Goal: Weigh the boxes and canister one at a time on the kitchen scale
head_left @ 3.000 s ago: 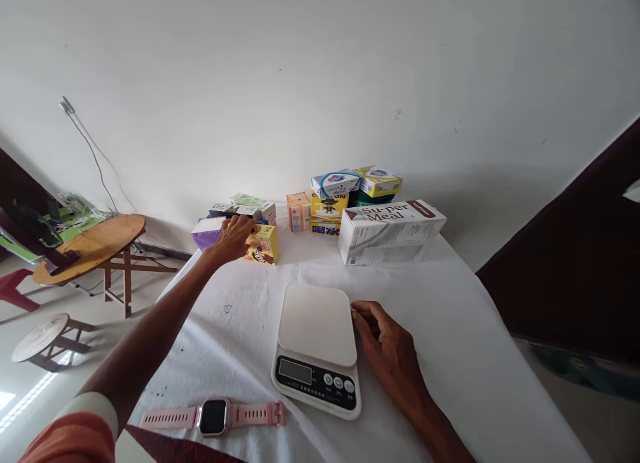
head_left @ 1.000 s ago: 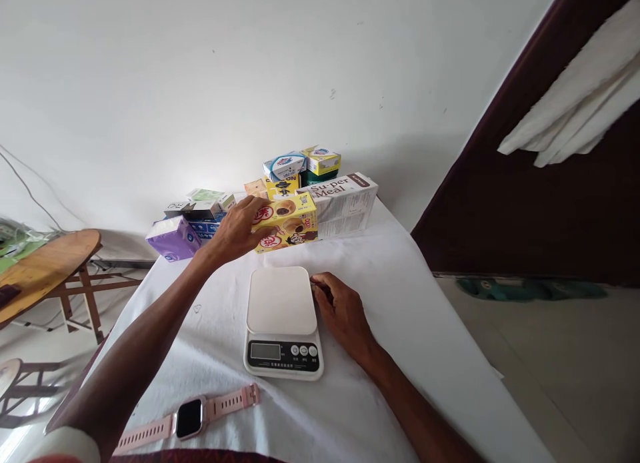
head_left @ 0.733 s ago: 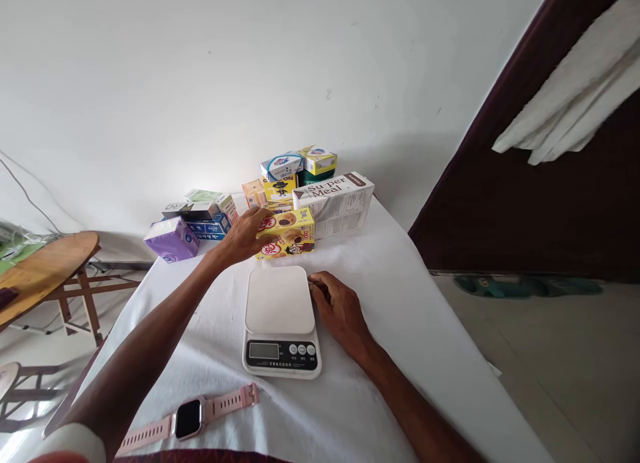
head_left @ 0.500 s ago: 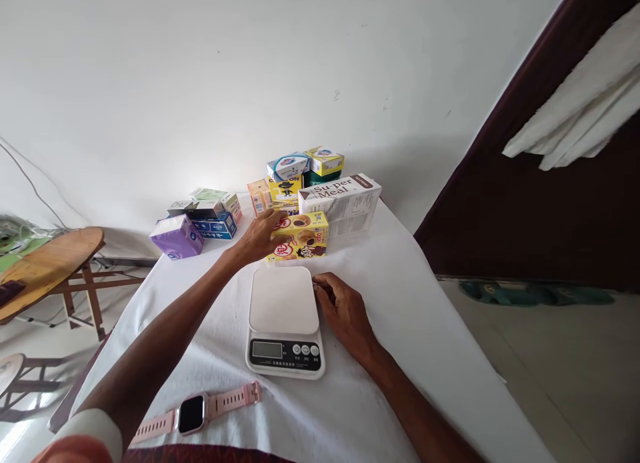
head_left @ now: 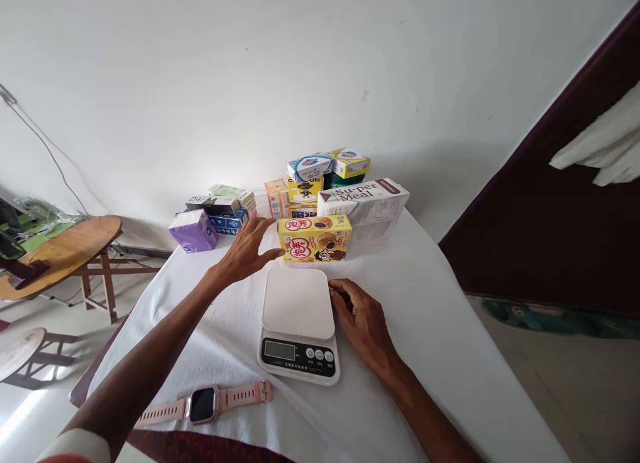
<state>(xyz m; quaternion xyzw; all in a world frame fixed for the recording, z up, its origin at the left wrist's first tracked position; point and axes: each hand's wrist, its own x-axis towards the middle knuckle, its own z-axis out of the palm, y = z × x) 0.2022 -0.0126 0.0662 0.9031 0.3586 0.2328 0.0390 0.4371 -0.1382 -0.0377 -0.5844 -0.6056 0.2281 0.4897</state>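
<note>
Behind the kitchen scale stands a yellow snack box with pictures of filled biscuits. At its left end is my left hand, open, thumb and fingers spread apart and no longer wrapped over the box. The white kitchen scale lies flat in front, with nothing on its plate and its display dark. Beside the right edge of the scale rests my right hand, its fingers curled and closed. What those fingers hold, if anything, is hidden.
A white Super Meal carton and stacked soap boxes stand behind. A purple tissue pack sits by more boxes at left. A pink smartwatch lies at the front of the white-clothed table. A wooden stool is on the floor.
My left hand has let go of the yellow snack box and moved off to its left, fingers opening. My right hand stays beside the scale. The whole view has shifted slightly.
</note>
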